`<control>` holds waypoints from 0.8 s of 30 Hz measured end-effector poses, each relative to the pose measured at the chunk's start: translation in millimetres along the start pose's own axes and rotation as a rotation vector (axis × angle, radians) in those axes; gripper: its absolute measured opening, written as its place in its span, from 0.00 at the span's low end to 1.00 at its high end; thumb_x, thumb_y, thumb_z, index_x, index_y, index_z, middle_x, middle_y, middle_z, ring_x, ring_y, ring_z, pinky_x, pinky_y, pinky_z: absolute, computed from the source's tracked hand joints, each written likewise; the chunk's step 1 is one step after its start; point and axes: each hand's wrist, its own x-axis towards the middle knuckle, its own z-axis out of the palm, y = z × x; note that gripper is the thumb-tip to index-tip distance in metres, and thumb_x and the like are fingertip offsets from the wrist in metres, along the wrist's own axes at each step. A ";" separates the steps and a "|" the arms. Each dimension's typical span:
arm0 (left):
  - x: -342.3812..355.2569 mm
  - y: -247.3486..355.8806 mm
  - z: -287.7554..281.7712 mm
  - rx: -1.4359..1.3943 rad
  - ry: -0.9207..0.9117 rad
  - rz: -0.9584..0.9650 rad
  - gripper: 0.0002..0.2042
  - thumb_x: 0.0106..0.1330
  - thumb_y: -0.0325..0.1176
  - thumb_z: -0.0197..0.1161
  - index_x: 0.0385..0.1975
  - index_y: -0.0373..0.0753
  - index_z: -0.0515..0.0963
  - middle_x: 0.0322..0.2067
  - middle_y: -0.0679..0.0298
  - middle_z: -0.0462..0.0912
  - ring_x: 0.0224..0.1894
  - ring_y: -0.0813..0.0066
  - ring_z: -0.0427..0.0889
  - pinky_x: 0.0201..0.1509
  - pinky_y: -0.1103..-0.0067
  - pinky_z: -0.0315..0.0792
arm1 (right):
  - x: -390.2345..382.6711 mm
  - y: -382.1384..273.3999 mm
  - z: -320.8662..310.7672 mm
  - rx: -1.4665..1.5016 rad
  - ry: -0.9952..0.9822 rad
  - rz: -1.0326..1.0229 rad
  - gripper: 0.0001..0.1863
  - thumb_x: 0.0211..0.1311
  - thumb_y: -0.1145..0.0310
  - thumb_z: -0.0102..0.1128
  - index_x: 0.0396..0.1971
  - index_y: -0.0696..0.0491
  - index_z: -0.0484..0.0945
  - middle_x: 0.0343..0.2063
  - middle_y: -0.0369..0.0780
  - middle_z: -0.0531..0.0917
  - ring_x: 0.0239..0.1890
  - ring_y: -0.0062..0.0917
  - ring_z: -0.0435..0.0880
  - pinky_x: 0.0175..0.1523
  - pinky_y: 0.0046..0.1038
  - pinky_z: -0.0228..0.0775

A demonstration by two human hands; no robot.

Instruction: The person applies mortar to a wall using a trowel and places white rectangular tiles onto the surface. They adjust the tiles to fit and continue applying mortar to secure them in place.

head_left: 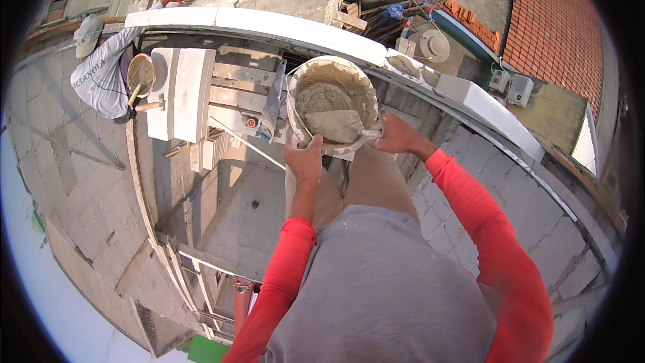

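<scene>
A pale bucket (366, 87) stands before me, its inside coated with grey mortar (321, 96). My left hand (304, 159) is closed on the bucket's near rim, with the thumb over the edge. At the right rim, my right hand (395, 134) grips the light handle of a trowel (336, 126). The trowel's blade, smeared with mortar, lies inside the bucket over the mortar. What carries the bucket's weight is hidden beneath it.
White blocks (193, 94) rest on wooden planks (236, 99) to the left, with a hammer (152, 103) on them. A co-worker (101, 70) is beside another mortar bucket (153, 81). A white block wall (269, 21) curves ahead; a floor (245, 218) lies far below.
</scene>
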 end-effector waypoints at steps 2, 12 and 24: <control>5.7 -10.6 -4.5 -0.067 0.016 0.014 0.24 0.61 0.25 0.70 0.57 0.20 0.79 0.50 0.53 0.88 0.50 0.70 0.84 0.55 0.74 0.77 | 4.7 24.0 -8.2 0.066 0.021 -0.012 0.20 0.54 0.58 0.70 0.35 0.62 0.87 0.32 0.56 0.88 0.35 0.50 0.88 0.46 0.43 0.79; 7.0 -27.8 -51.9 -0.061 0.100 -0.046 0.21 0.64 0.22 0.69 0.56 0.20 0.79 0.48 0.57 0.87 0.45 0.73 0.83 0.52 0.77 0.77 | 93.3 76.4 -41.0 -0.421 0.468 0.060 0.23 0.58 0.51 0.73 0.38 0.58 0.88 0.34 0.54 0.89 0.40 0.50 0.88 0.50 0.47 0.80; 16.5 -54.5 -69.4 -0.106 0.182 -0.013 0.18 0.64 0.22 0.68 0.54 0.25 0.81 0.43 0.61 0.88 0.39 0.77 0.84 0.42 0.79 0.78 | 37.4 158.1 -27.8 -0.512 0.595 0.247 0.20 0.60 0.54 0.71 0.45 0.52 0.86 0.37 0.48 0.89 0.40 0.47 0.89 0.48 0.48 0.80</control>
